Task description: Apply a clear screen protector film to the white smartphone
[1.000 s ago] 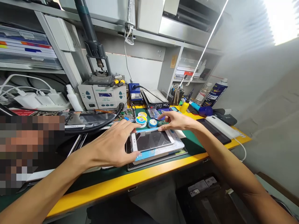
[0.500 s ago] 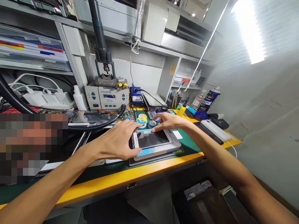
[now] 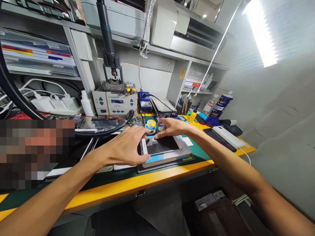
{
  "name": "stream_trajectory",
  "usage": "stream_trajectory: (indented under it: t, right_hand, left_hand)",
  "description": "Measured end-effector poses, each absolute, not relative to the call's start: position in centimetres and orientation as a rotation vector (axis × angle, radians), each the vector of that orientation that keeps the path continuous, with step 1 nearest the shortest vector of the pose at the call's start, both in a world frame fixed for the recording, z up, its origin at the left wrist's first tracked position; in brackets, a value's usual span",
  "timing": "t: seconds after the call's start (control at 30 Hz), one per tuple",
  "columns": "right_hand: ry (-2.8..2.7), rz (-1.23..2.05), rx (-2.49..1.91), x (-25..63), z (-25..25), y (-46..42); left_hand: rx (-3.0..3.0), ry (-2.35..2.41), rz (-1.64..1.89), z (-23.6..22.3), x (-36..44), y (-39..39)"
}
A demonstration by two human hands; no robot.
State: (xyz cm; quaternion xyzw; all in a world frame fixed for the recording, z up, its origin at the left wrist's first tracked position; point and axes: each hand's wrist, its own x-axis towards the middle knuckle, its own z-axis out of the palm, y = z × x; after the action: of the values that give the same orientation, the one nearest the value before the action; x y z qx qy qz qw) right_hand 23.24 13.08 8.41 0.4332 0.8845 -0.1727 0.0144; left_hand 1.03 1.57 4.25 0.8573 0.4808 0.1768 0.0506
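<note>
A pixelated patch is covering the left end of the workbench, so one cannot tell what is lying there. The left hand and the right hand are hiding parts of the smartphone. The right hand is also partly hiding the solder wire spools. The bottom edge is cutting off the left forearm, and the bottom and right edges are cutting off the right forearm. The tools in the rack are being too small to tell apart.

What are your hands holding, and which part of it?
The left hand holds a white smartphone by its left end. The right hand touches the phone's far edge, but I cannot tell if it grips.
</note>
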Motion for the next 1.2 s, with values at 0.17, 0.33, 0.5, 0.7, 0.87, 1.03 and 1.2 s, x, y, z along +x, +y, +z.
stream_trajectory:
  t: [0.17,0.33,0.5,0.7,0.87,1.03,1.2]
  right_hand:
    - [2.779,-0.552,1.315,22.1,8.3,12.7]
    - [2.8,-0.57,1.25,20.8,8.5,12.1]
    - [2.811,-0.599,1.214,20.1,8.5,11.8]
    - [2.824,-0.617,1.201,19.7,8.1,12.0]
    - [2.847,-0.617,1.169,19.5,7.8,12.0]
    - [2.858,-0.593,1.18,19.2,7.8,11.9]
    - [2.876,-0.563,1.134,18.9,7.4,12.1]
  left_hand:
    - [2.611,1.45,0.547,4.3,1.0,1.6]
    - [2.599,1.425,0.545,4.3,1.0,1.7]
    - [2.603,1.421,0.573,4.1,0.9,1.7]
    - [2.608,1.44,0.551,4.1,0.9,1.7]
    - [2.589,1.455,0.545,4.2,1.0,1.7]
    - [2.565,1.462,0.513,4.2,0.9,1.7]
    - [2.583,1.481,0.487,3.9,0.8,1.8]
